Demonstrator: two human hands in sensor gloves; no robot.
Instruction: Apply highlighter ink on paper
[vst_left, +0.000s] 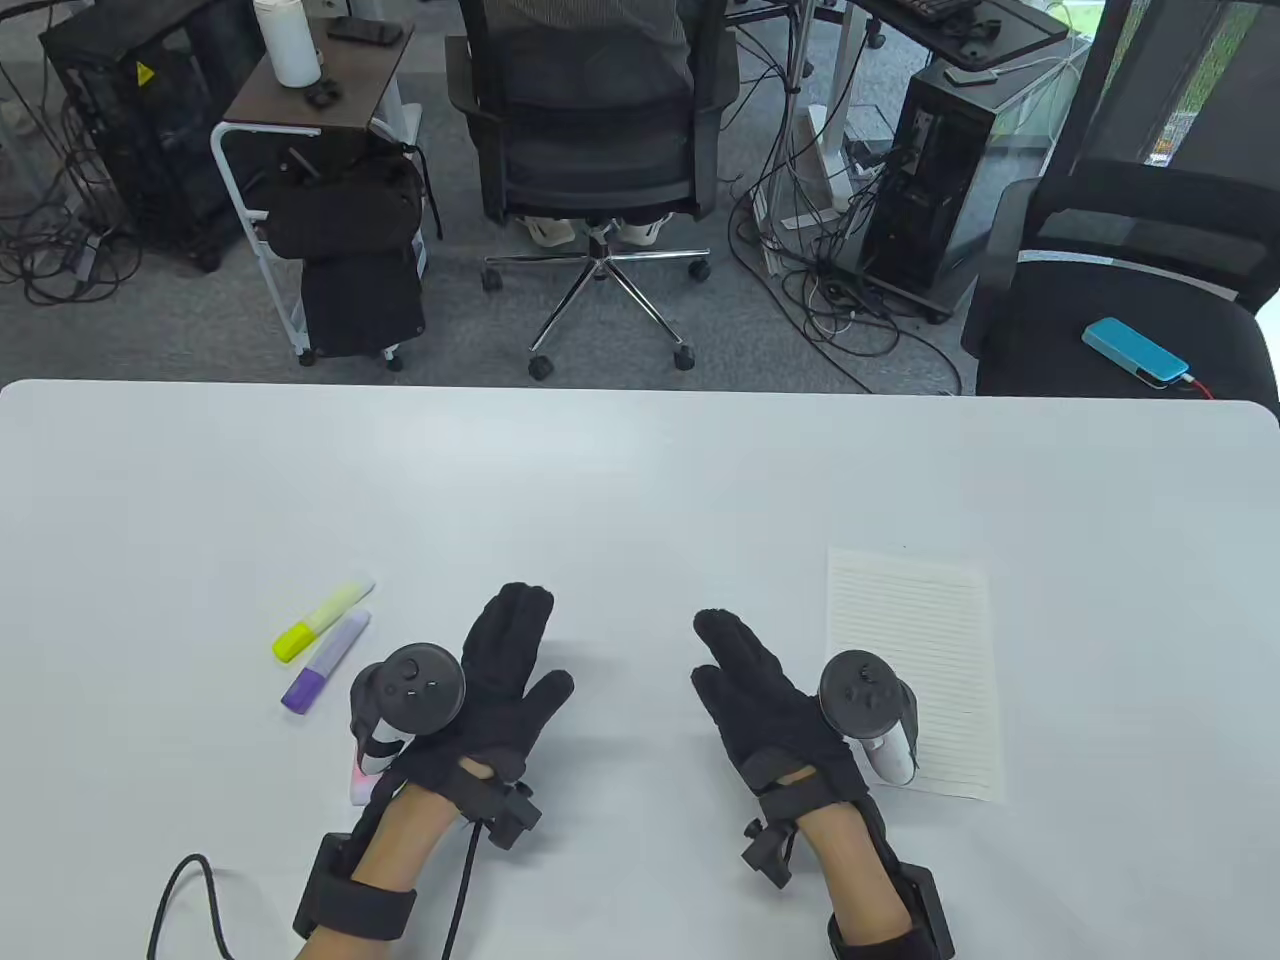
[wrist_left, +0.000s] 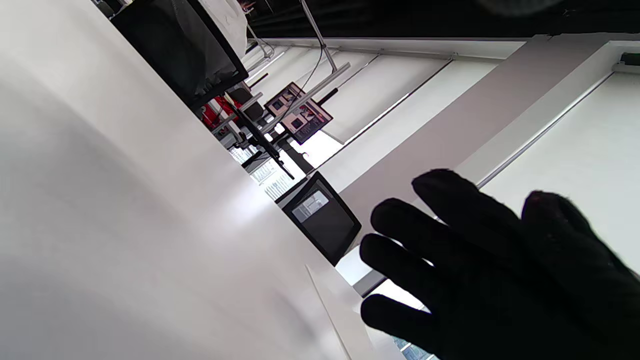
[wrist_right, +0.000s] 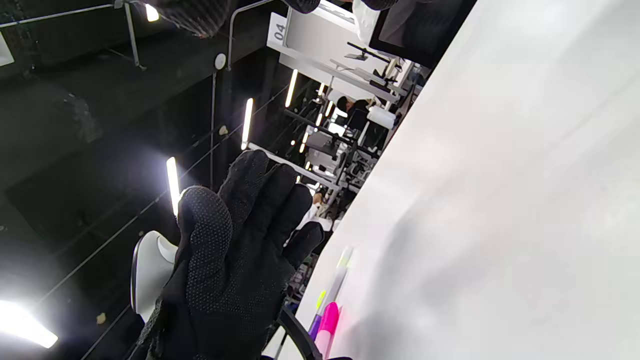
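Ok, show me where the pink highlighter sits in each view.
Table view: pink highlighter lies at lower left, mostly hidden under the left hand, below the purple highlighter.
Left wrist view: not in it.
Right wrist view: at the bottom edge, centre, on the white table, with purple and yellow highlighters behind it.
Shared landmark: the white table, seen in every view.

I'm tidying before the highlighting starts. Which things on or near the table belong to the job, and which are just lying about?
For the job:
yellow highlighter
purple highlighter
pink highlighter, partly under the left hand
lined paper

Lying about:
blue device on the chair
white bottle on the side cart
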